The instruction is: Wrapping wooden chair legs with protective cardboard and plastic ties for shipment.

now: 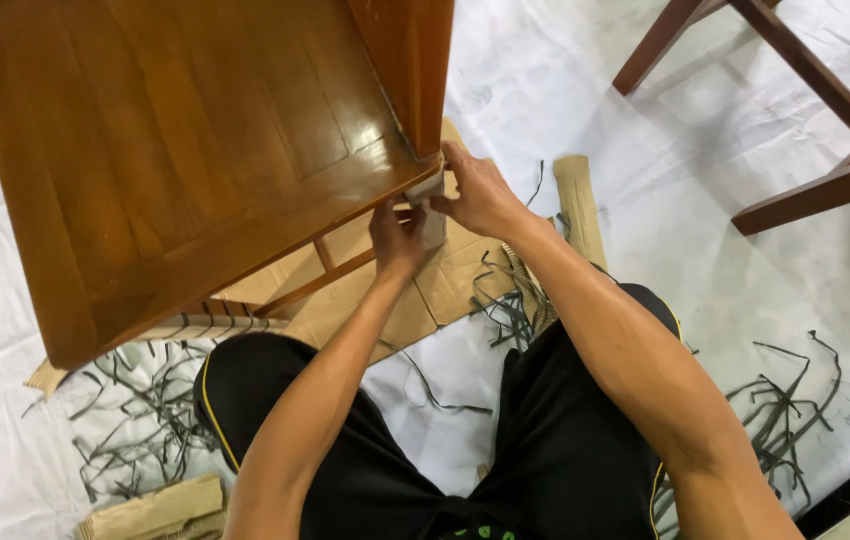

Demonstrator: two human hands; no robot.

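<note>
A polished brown wooden chair (165, 150) fills the upper left, seen from above its seat. At the seat's near right corner, where the leg meets it, a small pale strip of wrapping (427, 187) clings to the wood. My right hand (480, 195) pinches this strip from the right, thumb and fingers closed on it. My left hand (397, 235) reaches up just below the same corner, fingertips touching the strip and the seat's edge. Both forearms stretch forward from my lap.
Flattened brown cardboard (385, 290) lies under the chair on a white floor sheet (565, 90). Cut black plastic straps (135, 410) are scattered left and right of my legs. A rolled cardboard piece (577, 200) lies right. Another dark wooden chair's legs (805, 110) stand top right.
</note>
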